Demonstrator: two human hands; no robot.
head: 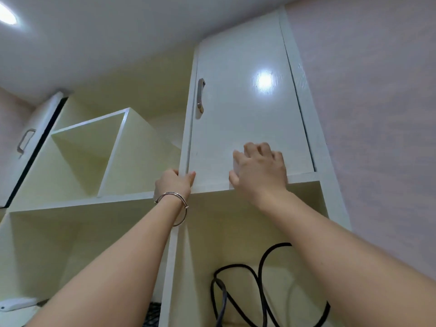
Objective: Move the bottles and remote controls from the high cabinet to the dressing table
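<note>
I look up at the high cabinet, whose white door (240, 95) with a metal handle (200, 95) lies flat against its frame. My left hand (174, 182), with a silver bangle on the wrist, curls its fingers around the door's bottom-left corner. My right hand (259, 171) rests against the lower part of the door, fingers bent. A pale blurred patch sits between its thumb and forefinger, and I cannot tell whether it is a held object. No bottle or remote control is clearly in view. The inside of the cabinet is hidden.
Open cream shelf compartments (89, 156) lie left of the door. A coiled black cable (262, 274) sits in the compartment under it. A white flat object (14, 304) lies at the lower left. Another door with a handle (26, 140) stands far left, and a pink wall (382, 138) is on the right.
</note>
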